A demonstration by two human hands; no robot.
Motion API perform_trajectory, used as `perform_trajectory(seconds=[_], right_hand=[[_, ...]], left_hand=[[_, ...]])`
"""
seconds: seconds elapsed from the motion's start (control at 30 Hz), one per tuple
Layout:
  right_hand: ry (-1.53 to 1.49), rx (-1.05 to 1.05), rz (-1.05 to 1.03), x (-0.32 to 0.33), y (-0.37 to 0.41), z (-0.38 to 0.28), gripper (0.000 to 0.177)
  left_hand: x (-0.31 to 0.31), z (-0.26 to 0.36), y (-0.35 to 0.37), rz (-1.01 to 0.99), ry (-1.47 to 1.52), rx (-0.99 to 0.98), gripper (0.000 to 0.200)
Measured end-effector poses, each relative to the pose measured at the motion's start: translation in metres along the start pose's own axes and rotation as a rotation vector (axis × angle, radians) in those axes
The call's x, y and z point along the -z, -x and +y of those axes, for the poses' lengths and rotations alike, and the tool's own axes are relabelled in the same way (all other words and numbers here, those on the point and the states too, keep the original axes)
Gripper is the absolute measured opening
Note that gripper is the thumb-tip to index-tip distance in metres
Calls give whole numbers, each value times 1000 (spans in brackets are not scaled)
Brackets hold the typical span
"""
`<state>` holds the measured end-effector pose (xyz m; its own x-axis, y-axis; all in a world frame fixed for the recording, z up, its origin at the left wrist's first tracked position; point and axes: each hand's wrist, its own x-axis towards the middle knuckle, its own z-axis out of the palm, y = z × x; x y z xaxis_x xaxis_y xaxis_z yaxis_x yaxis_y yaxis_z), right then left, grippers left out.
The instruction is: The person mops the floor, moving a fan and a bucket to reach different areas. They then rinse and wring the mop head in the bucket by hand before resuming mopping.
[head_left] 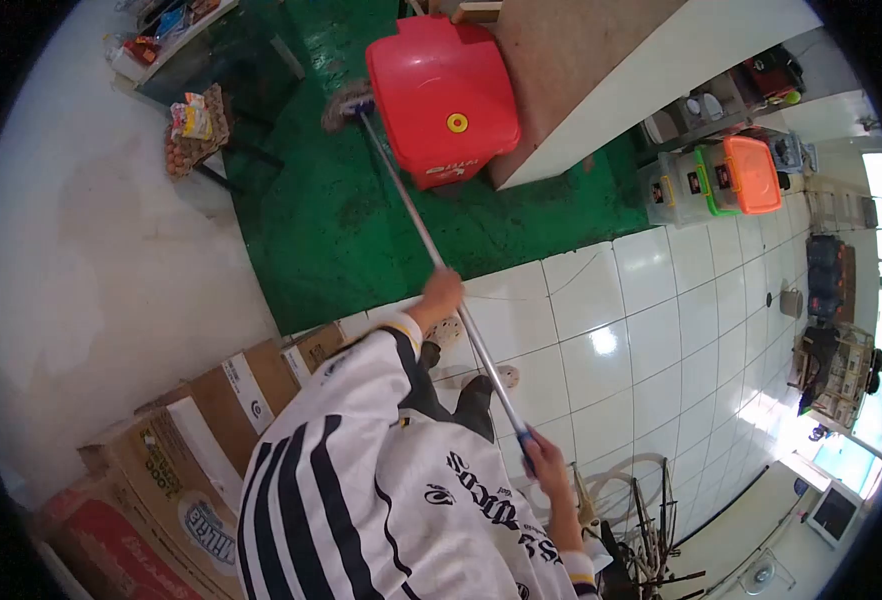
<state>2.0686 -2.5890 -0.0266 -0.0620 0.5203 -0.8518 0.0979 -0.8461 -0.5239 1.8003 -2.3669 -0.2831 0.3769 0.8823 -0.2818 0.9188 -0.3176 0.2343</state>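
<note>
A long mop with a silver pole (486, 355) runs from the lower middle up to the green floor. My left hand (443, 290) is wrapped round the middle of the pole. Lower down, my right hand (544, 460) grips the dark blue end of the handle. At the far end, the grey mop head (347, 106) lies on the green floor (331, 240), just left of a large red lidded bin (441, 95).
Cardboard boxes (176, 470) line the lower left. Egg trays (201, 130) rest on a stool at the upper left. A brown-topped counter (581, 60) borders the bin, with plastic storage boxes (696, 185) to its right. White tiles (586, 300) meet the green floor.
</note>
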Motion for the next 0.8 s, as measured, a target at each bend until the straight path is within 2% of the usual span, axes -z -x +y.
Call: perform_trajectory(seconds=[0.03,0.07,0.1,0.2,0.27,0.3,0.33,0.37,0.4,0.43,0.47,0.5,0.53,0.57,0.63,0.7,0.73,0.8], right_hand=[[68,34,-36,-24,-16,-21,41],[276,117,-53,-41,-19,-46,40],[303,120,-44,-40,-17,-52,39],[357,177,-25,-11,-1,-44,37],[445,135,5,46,39,-30,37],[471,61,60,85,61,-11,38],[462,134,92,130,91,10,38],[373,-49,165,149,141,-18,38],[466,-79,319,181,183,-16,36],[448,-64,445,224,229,-4,31],[303,34,623,258,276,7,24],[388,14,820,290,321,6,18],[411,332,1023,400,379,94,19],[314,391,1172,430,405,87,22],[107,514,1453,467,474,54,29],[1206,676,1706,488,479,43,31],[1350,677,1673,508,470,40,34],[416,986,1553,524,407,23,30]], left_hand=[[40,-16,2,2,-129,31,14],[41,-41,3,189,-139,-18,14],[41,-55,5,377,-151,-72,15],[61,-19,19,-71,-44,-38,20],[38,48,29,-80,-35,5,20],[34,85,34,-178,-64,-152,20],[42,128,45,-191,86,-272,18],[1,185,54,-19,120,-208,13],[26,233,66,-198,249,-372,13],[49,286,78,-295,466,-304,13],[39,341,89,-254,588,-423,11],[66,387,98,-332,568,-527,10],[69,438,104,-373,595,-602,12],[91,473,111,-349,615,-719,18],[147,513,111,-476,679,-766,24],[130,547,86,-693,664,-729,29],[116,558,75,-800,655,-702,31],[82,560,55,-508,684,-636,31]])
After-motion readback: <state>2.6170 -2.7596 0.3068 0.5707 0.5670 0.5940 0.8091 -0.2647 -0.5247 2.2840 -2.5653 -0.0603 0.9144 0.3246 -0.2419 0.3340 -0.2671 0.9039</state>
